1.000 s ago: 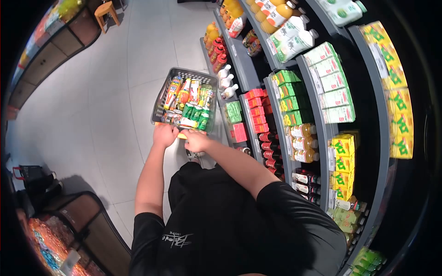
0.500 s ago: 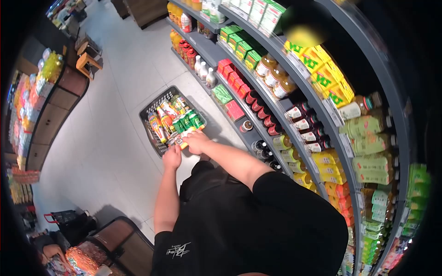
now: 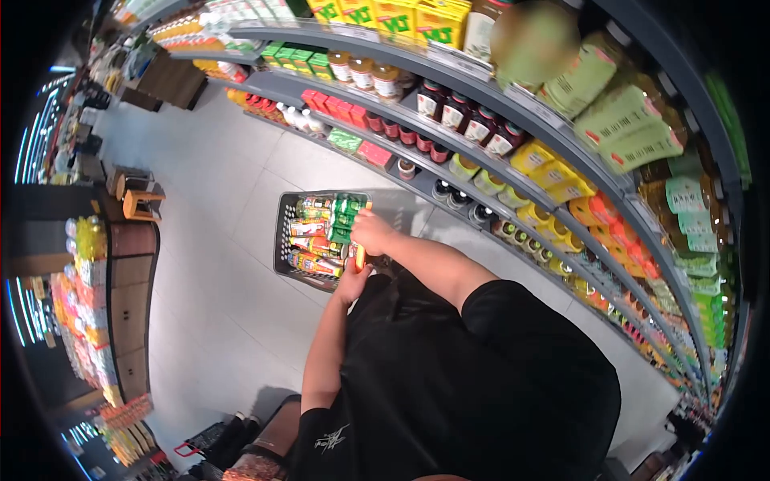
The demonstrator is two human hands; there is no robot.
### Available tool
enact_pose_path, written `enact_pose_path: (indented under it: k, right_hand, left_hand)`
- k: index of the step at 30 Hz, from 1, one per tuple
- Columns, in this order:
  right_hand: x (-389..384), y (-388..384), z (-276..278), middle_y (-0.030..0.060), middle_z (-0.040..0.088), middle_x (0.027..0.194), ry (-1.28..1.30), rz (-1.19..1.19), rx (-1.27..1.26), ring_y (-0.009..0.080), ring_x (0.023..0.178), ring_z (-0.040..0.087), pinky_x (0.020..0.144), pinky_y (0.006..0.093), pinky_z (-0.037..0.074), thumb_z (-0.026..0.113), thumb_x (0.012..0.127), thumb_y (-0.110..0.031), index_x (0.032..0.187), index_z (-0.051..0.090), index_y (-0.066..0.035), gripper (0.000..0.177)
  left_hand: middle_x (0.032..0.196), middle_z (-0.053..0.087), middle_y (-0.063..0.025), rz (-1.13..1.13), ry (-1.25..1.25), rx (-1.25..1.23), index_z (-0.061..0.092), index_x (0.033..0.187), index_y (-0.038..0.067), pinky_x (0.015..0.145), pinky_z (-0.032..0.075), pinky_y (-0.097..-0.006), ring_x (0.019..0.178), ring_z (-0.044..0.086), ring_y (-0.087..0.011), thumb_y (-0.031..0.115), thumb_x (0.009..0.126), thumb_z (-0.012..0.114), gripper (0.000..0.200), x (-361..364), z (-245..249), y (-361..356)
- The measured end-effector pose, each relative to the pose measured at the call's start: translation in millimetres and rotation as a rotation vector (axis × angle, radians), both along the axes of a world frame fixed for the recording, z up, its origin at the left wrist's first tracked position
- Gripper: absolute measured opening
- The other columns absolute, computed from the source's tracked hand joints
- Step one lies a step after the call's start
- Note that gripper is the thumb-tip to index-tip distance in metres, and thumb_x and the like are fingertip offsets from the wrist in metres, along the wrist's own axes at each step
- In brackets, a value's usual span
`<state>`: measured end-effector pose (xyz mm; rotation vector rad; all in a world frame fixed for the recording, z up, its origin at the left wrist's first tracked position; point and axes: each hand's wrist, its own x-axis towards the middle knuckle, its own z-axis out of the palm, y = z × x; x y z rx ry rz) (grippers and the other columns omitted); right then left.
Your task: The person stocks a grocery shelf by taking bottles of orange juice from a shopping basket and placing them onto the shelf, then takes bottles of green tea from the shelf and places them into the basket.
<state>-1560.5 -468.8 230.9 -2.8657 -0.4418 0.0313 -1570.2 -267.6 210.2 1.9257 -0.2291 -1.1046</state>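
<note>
A dark plastic basket (image 3: pixel 282 240) stands on the floor, filled with several bright packages, bottles and green cans (image 3: pixel 343 218). At its near right side, my left hand (image 3: pixel 353 282) is closed on the lower end of a small orange and white package (image 3: pixel 359 256). My right hand (image 3: pixel 374 232), just above and to the right, has its fingers curled round the other end of this package. The package is mostly covered by my fingers, and its print is too small to read.
Curved shelves (image 3: pixel 481 152) with bottles, cartons and jars run along the top and right. A wooden display counter (image 3: pixel 128 313) with bagged goods stands at the left, near a small wooden stool (image 3: pixel 143 205). Dark items and a red handle are at the lower left.
The view has turned, so the basket and both hands appear further right and the shelves lie more across the top. Both hands remain on the package.
</note>
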Motion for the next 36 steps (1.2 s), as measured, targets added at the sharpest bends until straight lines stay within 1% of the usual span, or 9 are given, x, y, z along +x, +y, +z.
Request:
enact_pose_path:
  k: [3,8,9,14,23,26,31,34,36]
  right_hand:
    - [-31,-13,-8,0.0029,0.071,0.092,-0.015,-0.061,0.064,0.0225,0.106,0.063,0.113,0.042,0.036,0.068,0.076,-0.014,0.084,0.077,-0.015,0.012]
    - [-91,-9,1,0.0015,0.07,0.086,-0.081,-0.106,0.078,0.0225,0.1,0.063,0.102,0.0394,0.042,0.065,0.078,-0.017,0.08,0.076,-0.016,0.011]
    - [-99,-7,5,0.0015,0.07,0.088,-0.02,-0.121,0.07,0.0226,0.101,0.063,0.099,0.0395,0.042,0.065,0.079,-0.016,0.087,0.077,-0.016,0.014]
    - [-137,10,5,0.0017,0.071,0.096,0.06,-0.163,0.068,0.0226,0.106,0.063,0.099,0.0395,0.04,0.068,0.079,-0.016,0.098,0.076,-0.015,0.02]
    - [-217,18,3,0.0036,0.072,0.104,0.136,-0.164,0.065,0.0236,0.11,0.063,0.098,0.0416,0.041,0.068,0.077,-0.013,0.092,0.076,-0.014,0.017]
    - [-247,16,-8,0.0046,0.071,0.108,0.154,-0.153,0.142,0.0246,0.114,0.061,0.103,0.0439,0.04,0.068,0.077,-0.013,0.095,0.074,-0.012,0.02]
    - [-323,-7,-11,0.0092,0.059,0.136,-0.169,-0.086,0.341,0.0281,0.13,0.053,0.112,0.0475,0.039,0.065,0.077,-0.009,0.128,0.064,-0.011,0.051]
    - [-368,-19,-5,0.0092,0.049,0.149,-0.075,-0.234,0.457,0.0319,0.136,0.049,0.109,0.0466,0.044,0.065,0.076,-0.007,0.138,0.057,-0.011,0.063]
    - [-398,-42,-51,0.0178,0.066,0.125,0.329,-0.361,0.507,0.0385,0.116,0.063,0.095,0.0484,0.053,0.063,0.079,-0.018,0.12,0.068,-0.003,0.044]
  left_hand:
    - [0.104,0.064,-0.0089,-0.047,0.089,0.025,0.049,0.134,0.003,0.086,0.05,-0.0347,0.094,0.059,-0.0183,0.031,0.097,0.066,0.049,-20,21,-19]
    - [0.1,0.063,-0.0102,-0.09,-0.121,0.018,0.053,0.129,0.002,0.085,0.05,-0.036,0.092,0.059,-0.0201,0.025,0.096,0.067,0.043,-61,4,-4]
    - [0.1,0.064,-0.0118,-0.104,-0.136,0.061,0.053,0.128,0.002,0.086,0.05,-0.0367,0.092,0.06,-0.0211,0.026,0.096,0.067,0.042,-63,1,-1]
    - [0.11,0.069,-0.0211,-0.136,-0.334,0.183,0.054,0.13,0.005,0.092,0.051,-0.0429,0.105,0.067,-0.037,0.029,0.094,0.068,0.045,-100,3,11]
    - [0.1,0.068,-0.0243,-0.152,-0.445,0.316,0.06,0.118,0.004,0.086,0.052,-0.0469,0.098,0.067,-0.0415,0.025,0.09,0.068,0.036,-158,-12,18]
    - [0.1,0.068,-0.0237,-0.089,-0.539,0.221,0.06,0.114,0.004,0.083,0.052,-0.0475,0.096,0.066,-0.0426,0.023,0.089,0.069,0.033,-190,-24,23]
    - [0.098,0.07,-0.0195,0.022,-0.75,0.3,0.064,0.117,0.005,0.081,0.053,-0.0454,0.094,0.068,-0.0405,0.02,0.09,0.07,0.032,-240,-29,13]
    - [0.099,0.072,-0.0189,0.11,-0.661,0.12,0.067,0.116,0.004,0.083,0.053,-0.0435,0.095,0.069,-0.0379,0.019,0.09,0.069,0.03,-233,-54,26]
    - [0.1,0.074,-0.019,0.077,-0.606,0.301,0.068,0.113,0.004,0.084,0.053,-0.0434,0.096,0.071,-0.0377,0.022,0.091,0.067,0.028,-238,-33,21]
